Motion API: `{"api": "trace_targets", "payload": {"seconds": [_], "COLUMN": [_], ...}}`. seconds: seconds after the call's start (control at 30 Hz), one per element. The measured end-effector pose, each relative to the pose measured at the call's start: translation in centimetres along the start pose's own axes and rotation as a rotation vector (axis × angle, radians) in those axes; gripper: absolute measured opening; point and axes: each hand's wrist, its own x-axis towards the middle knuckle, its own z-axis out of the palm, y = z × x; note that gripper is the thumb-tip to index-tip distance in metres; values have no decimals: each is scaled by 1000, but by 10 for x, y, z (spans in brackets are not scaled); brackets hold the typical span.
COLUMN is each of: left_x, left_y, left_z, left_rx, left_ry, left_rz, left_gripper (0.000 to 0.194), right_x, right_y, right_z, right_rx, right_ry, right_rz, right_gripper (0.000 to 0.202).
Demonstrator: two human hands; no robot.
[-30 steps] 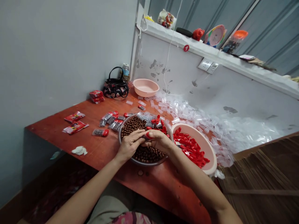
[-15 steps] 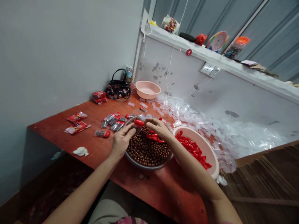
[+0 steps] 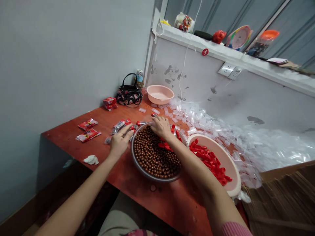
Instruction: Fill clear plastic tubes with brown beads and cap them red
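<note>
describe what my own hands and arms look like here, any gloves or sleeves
The left hand and right hand wear no gloves, and no watch or bracelet shows on either wrist. A pink, ribbed sleeve shows near the right elbow; none shows on the left forearm. Any rings are too small to make out.

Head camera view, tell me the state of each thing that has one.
Metal bowl: upright, filled with brown balls.
Pink oval basin: upright, part-filled with red pieces.
Pink round basin: upright, uncovered.
Red-topped packs: lying beside the bowl.
Handbag: upright, handle raised.
White tissue: crumpled.
Jar: orange lid on.
Left hand: open, nearest the packs.
Right hand: over the bowl's far side, fingertips hidden.
</note>
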Motion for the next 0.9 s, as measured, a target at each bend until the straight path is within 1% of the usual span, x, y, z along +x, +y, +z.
{"api": "trace_targets", "payload": {"seconds": [0.07,0.1,0.17,0.2,0.23,0.27,0.33,0.4,0.43,0.47,0.53,0.63,0.73,0.83,0.9], "left_x": [-18,-26,-42,-48,-53,-57,-61,-62,-62,-62,-61,-60,-60,-57,-54], "left_y": [12,19,30,34,36,38,39,38,37,36,35,37,43,52,56], "left_z": [2,3,8,12,15,18,24,28,29,29,29,25,21,19,21], "left_rx": [-12,-30,-62,-68,-67,-60,-33,-6,6,16,29,30,9,-18,-52], "left_ry": [-67,-94,-134,-146,-150,-143,-112,-81,-75,-72,-74,-92,-137,-234,-353], "left_rz": [62,93,149,177,206,234,281,304,308,309,308,276,247,231,178], "left_gripper": [34,34,32,31,30,30,29,29,29,29,29,30,32,34,37], "right_x": [-15,-26,-53,-67,-81,-94,-112,-119,-118,-115,-107,-101,-104,-110,-113], "right_y": [2,4,7,8,9,10,7,2,-1,-4,-7,-5,3,7,7], "right_z": [-15,-23,-38,-44,-47,-48,-43,-31,-24,-17,-7,-1,-6,-15,-20], "right_rx": [126,189,260,237,168,65,-128,-202,-178,-116,103,574,1027,1367,1524], "right_ry": [43,30,-88,-166,-241,-301,-396,-449,-463,-466,-445,-352,-296,-278,-262], "right_rz": [-80,-123,-238,-282,-302,-305,-281,-276,-284,-287,-244,-65,111,204,203], "right_gripper": [40,40,38,37,35,31,24,22,22,22,29,42,46,48,48]}}
